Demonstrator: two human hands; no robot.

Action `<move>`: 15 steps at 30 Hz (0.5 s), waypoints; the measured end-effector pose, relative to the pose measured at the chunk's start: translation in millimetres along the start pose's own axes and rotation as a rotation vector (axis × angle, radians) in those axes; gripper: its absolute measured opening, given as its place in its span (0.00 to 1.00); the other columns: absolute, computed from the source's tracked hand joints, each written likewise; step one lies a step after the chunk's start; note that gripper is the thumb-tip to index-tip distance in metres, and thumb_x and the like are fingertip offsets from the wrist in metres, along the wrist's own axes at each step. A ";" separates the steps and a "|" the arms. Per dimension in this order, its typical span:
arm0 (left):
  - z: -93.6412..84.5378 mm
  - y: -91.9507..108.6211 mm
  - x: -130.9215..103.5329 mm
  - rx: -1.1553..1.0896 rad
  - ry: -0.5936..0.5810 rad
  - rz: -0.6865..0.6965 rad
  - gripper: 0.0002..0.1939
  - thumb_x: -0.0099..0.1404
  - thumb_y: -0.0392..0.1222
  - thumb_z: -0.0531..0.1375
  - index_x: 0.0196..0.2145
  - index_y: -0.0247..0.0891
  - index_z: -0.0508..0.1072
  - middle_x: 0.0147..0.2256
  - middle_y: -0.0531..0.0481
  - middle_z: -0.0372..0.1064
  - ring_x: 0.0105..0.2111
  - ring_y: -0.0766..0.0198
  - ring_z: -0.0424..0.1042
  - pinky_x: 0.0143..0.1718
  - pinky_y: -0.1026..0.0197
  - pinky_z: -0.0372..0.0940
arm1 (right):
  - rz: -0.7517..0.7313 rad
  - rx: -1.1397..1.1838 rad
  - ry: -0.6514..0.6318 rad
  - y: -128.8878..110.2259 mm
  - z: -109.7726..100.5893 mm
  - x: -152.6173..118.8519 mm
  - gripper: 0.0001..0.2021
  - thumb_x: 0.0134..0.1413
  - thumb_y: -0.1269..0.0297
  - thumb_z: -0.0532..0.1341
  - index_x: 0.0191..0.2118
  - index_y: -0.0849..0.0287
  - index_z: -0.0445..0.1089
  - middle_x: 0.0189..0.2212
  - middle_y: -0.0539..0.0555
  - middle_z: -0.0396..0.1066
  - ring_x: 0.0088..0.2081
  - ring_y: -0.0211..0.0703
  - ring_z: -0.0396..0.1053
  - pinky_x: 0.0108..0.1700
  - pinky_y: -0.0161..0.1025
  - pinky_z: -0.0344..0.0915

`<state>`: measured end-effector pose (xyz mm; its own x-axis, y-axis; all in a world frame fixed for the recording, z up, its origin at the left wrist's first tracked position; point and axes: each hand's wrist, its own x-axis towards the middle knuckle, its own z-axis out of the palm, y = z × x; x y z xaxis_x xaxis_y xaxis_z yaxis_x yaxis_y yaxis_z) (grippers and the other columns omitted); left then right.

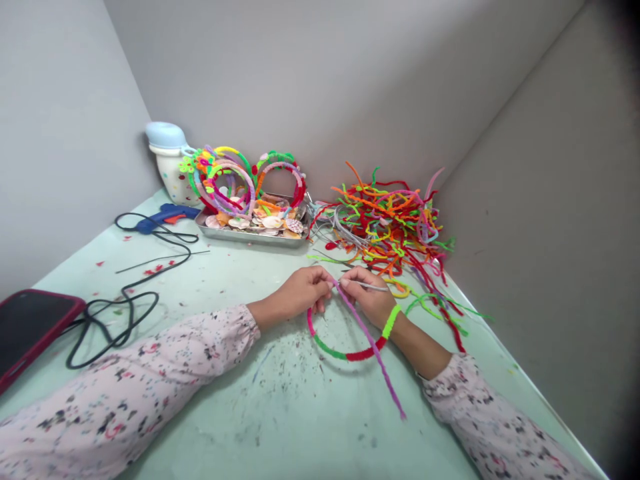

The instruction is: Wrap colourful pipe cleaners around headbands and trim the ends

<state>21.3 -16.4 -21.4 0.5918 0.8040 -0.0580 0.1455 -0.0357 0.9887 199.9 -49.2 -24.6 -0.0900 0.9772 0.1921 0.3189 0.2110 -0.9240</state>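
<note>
A partly wrapped headband point(327, 350) curves below my hands, covered in pink, green, red and lime pipe cleaner. Bare grey wire point(376, 287) sticks out past the right fingers and looks like its uncovered end. My left hand point(305, 292) is closed in a pinch on the headband, where a purple pipe cleaner point(370, 340) meets it. That pipe cleaner's long tail hangs down across the loop toward me. Close beside, my right hand point(367, 293) pinches the grey wire part. The lime end lies against the right wrist. Fingers hide the exact point where purple meets wire.
A metal tray point(250, 237) holds shells and finished headbands point(233, 180). Tangled pipe cleaners point(390, 213) heap at the back right, with scissors point(345, 265) in front. A blue glue gun point(167, 217), black cord point(133, 293), phone point(35, 327) and lidded cup point(173, 163) are left.
</note>
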 end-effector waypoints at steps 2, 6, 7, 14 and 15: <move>0.3 0.0 -0.6 0.026 0.011 -0.004 0.06 0.60 0.40 0.54 0.32 0.35 0.66 0.17 0.55 0.65 0.15 0.71 0.65 0.16 0.71 0.56 | 0.001 -0.010 -0.029 -1.2 -0.1 0.5 0.09 0.52 0.57 0.59 0.30 0.58 0.66 0.20 0.46 0.64 0.23 0.36 0.61 0.26 0.34 0.58; 1.5 2.1 -2.5 0.049 0.019 0.003 0.04 0.60 0.39 0.53 0.30 0.36 0.65 0.17 0.55 0.65 0.15 0.71 0.65 0.16 0.71 0.55 | -0.007 -0.033 -0.105 -2.7 0.1 2.0 0.09 0.50 0.58 0.61 0.32 0.59 0.66 0.24 0.47 0.65 0.25 0.35 0.60 0.27 0.34 0.57; 1.7 2.5 -2.8 0.050 0.018 0.002 0.04 0.60 0.39 0.53 0.30 0.36 0.65 0.17 0.56 0.64 0.15 0.70 0.65 0.16 0.71 0.55 | -0.007 -0.036 -0.110 -3.0 0.2 2.3 0.09 0.50 0.59 0.61 0.33 0.59 0.66 0.25 0.48 0.66 0.25 0.35 0.60 0.28 0.34 0.57; 0.5 1.9 -2.7 0.061 0.012 -0.008 0.06 0.60 0.40 0.54 0.30 0.35 0.66 0.17 0.55 0.65 0.16 0.71 0.65 0.16 0.71 0.56 | 0.000 -0.055 -0.111 -4.4 0.3 2.2 0.07 0.49 0.61 0.61 0.32 0.60 0.65 0.24 0.48 0.66 0.25 0.35 0.60 0.27 0.33 0.57; 0.3 1.6 -2.5 0.055 0.010 -0.007 0.06 0.60 0.40 0.54 0.30 0.35 0.66 0.17 0.55 0.65 0.16 0.71 0.66 0.16 0.71 0.56 | 0.004 -0.057 -0.107 -4.1 0.2 2.1 0.07 0.49 0.61 0.61 0.32 0.60 0.66 0.24 0.48 0.66 0.25 0.34 0.59 0.27 0.33 0.57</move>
<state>20.3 -18.6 -19.7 0.5831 0.8099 -0.0629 0.1927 -0.0627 0.9793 198.2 -48.1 -20.4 -0.1880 0.9708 0.1491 0.3719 0.2109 -0.9040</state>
